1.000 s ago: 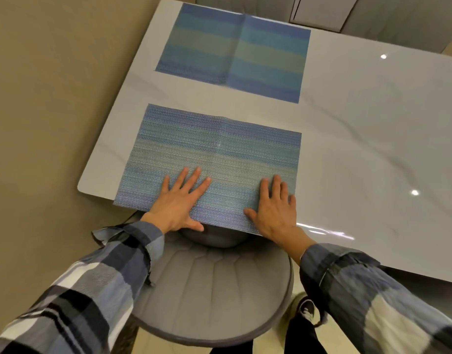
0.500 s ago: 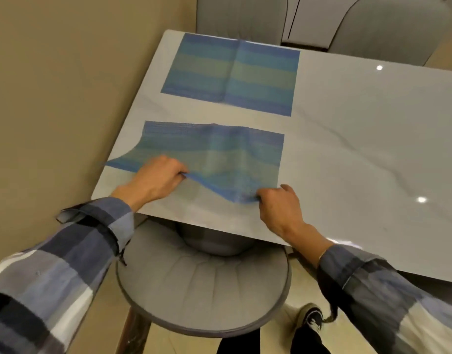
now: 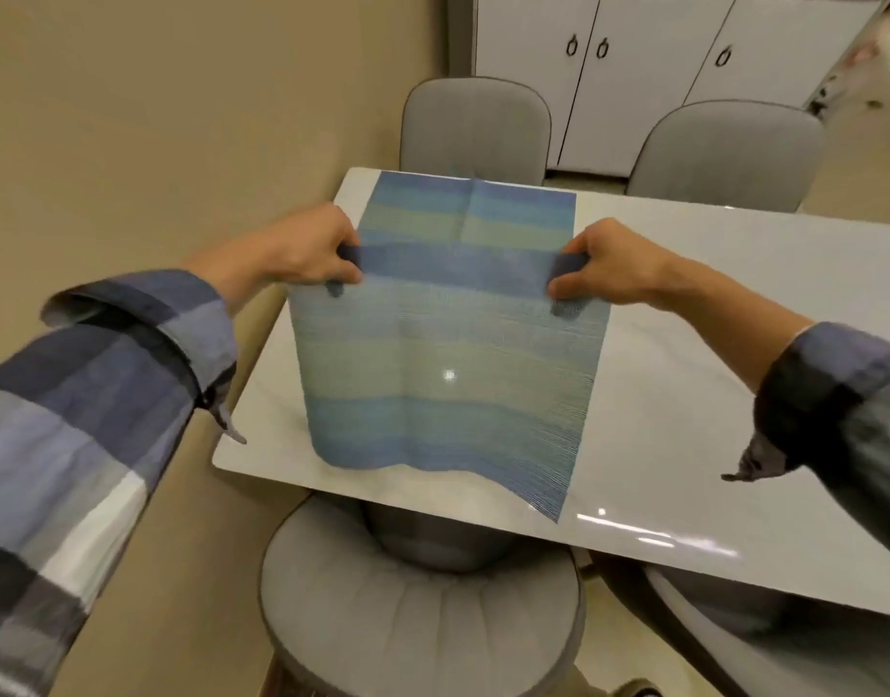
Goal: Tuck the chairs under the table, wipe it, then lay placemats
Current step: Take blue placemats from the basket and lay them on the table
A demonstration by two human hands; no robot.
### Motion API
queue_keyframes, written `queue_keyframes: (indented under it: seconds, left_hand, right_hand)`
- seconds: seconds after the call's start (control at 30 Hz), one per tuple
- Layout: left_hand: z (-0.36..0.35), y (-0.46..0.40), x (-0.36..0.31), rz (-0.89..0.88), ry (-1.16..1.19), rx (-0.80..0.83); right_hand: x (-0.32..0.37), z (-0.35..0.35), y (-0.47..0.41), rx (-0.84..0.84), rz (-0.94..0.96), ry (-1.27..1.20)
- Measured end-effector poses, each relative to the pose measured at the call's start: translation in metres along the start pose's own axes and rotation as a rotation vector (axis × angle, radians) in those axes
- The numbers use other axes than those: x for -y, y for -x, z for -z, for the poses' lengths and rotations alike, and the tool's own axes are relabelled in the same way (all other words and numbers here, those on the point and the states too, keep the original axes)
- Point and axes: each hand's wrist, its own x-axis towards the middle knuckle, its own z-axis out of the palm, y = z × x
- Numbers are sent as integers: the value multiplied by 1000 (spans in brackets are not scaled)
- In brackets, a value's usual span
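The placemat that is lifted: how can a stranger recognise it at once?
Start at the white table by the beige wall. Over its near end hangs the lifted placemat, pinched by the left hand and right hand. The other placemat lies flat beyond.

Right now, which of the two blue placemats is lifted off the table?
The nearer placemat, held up by the left hand and right hand; the far placemat lies flat.

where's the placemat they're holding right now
In the head view the held placemat hangs mid-frame above the near end of the table, pinched at its top corners by the left hand and right hand, partly hiding the second placemat.
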Motion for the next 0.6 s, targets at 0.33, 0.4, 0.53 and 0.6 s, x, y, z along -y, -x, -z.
queue_keyframes:
  seconds: [0.33, 0.4, 0.53, 0.6]
  left_hand:
    - [-142, -30, 9, 60, -218, -53]
    - [-136, -26, 18, 67, -173, -70]
    - [-96, -24, 30, 65, -27, -299]
    - [-70, -24, 26, 34, -16, -411]
  right_hand:
    - [-72, -92, -27, -51, -112, 126]
    - [-74, -88, -27, -104, -119, 125]
    - [-60, -64, -32, -257, -90, 86]
    - [-47, -47, -33, -353, -69, 70]
